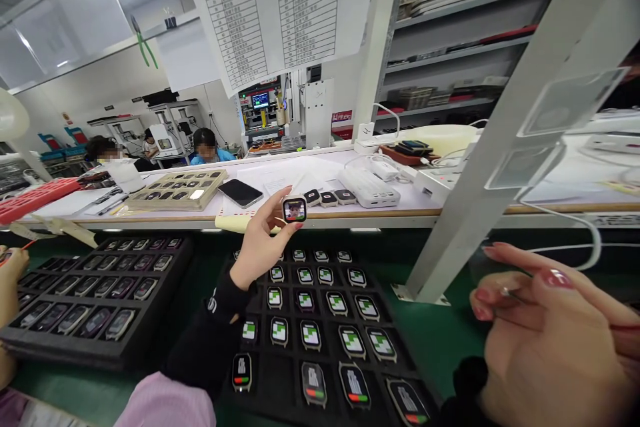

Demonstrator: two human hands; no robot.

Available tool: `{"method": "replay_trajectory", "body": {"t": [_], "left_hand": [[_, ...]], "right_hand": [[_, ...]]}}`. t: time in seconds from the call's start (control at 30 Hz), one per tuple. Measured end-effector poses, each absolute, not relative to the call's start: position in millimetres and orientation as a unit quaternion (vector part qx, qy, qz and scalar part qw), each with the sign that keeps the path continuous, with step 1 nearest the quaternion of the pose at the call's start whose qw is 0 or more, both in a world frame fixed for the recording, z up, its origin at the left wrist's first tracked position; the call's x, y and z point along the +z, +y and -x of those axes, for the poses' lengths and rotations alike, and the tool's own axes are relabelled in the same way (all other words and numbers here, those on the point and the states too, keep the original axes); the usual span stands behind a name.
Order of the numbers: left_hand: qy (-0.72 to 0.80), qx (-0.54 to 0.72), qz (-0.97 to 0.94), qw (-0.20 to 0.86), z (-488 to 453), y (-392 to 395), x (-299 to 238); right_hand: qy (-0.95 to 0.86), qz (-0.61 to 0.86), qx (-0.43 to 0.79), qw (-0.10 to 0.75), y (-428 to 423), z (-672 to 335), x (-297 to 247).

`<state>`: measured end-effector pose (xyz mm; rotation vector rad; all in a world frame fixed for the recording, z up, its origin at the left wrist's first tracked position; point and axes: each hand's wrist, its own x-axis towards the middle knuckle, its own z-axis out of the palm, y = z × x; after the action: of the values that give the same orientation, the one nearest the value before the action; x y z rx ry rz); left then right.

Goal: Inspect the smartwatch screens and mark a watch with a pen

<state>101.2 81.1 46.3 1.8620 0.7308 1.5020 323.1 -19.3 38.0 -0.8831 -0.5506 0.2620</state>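
My left hand (257, 240) pinches a strapless smartwatch (295, 209) between thumb and fingers, raised in front of the shelf edge, its lit screen facing me. Below lies a black foam tray (278, 377) with rows of similar watches; many screens show green and white blocks, and the nearest row shows text with red and green bars. One front-row slot holds no watch. On the right, my right hand (555, 327) is raised near the metal post with its index finger stretched out and other fingers bent. I see nothing in it.
Another foam tray of watches (65, 352) lies left, beside a co-worker's hand (13, 263). The shelf bears a beige tray (175, 190), a phone (241, 192), several watches and a white power bank (370, 190). A slanted metal post (450, 233) stands between tray and right hand.
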Motion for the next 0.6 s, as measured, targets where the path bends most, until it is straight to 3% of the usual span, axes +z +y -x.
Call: {"method": "replay_trajectory", "body": {"t": [0.6], "left_hand": [[0.298, 0.581, -0.688, 0.317, -95.3, 85.6, 38.9]], "right_hand": [[-0.279, 0.410, 0.118, 0.860, -20.3, -321.1, 38.6]]}}
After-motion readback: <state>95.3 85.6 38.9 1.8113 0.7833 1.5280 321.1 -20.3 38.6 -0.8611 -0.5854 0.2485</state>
